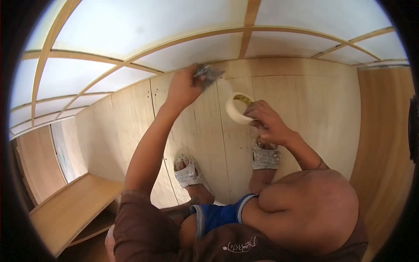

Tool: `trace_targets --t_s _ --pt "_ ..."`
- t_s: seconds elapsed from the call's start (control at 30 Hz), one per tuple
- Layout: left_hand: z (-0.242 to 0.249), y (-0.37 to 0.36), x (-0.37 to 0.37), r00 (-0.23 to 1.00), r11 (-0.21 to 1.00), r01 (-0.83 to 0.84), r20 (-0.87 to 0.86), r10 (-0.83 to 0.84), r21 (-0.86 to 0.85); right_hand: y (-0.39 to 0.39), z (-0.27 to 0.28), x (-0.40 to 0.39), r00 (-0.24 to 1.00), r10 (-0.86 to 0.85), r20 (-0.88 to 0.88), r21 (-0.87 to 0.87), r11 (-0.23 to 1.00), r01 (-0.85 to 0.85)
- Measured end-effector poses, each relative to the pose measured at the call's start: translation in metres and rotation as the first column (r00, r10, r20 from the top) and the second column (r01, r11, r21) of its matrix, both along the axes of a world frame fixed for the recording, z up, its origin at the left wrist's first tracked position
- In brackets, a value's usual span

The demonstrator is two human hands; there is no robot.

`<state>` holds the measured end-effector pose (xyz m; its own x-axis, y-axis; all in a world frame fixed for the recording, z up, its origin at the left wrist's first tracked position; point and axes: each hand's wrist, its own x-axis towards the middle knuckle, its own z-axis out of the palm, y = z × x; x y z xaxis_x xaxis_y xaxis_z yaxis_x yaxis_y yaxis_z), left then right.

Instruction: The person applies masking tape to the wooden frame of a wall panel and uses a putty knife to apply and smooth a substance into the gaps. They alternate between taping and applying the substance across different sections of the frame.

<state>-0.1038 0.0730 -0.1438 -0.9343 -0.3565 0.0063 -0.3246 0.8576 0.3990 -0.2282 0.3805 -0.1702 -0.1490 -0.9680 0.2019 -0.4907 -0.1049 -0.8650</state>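
Note:
My right hand (269, 121) grips a roll of masking tape (232, 113) by its right side, with the fingers reaching into the core. From the top of the roll a pale, blurred strip of tape (224, 88) runs up toward my left hand (185, 87). That hand is closed around a crumpled, dark grey, shiny piece (211, 73), close to the foot of the panelled wall; its material I cannot tell. Both hands are over the plywood floor (196, 126), ahead of my feet.
A wall of white panels (187, 52) in a wooden lattice curves along the front and left. My sandalled feet (187, 171) stand on the plywood. A wooden shelf unit (74, 205) is at the lower left, and a brown wooden panel (384, 131) rises on the right.

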Motion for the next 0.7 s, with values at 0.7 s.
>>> trace_targets --t_s 0.7 --pt "-0.066 0.12 0.068 0.979 0.905 -0.028 0.193 -0.06 0.424 -0.045 0.003 -0.022 0.926 0.053 -0.374 0.003 0.998 -0.056"
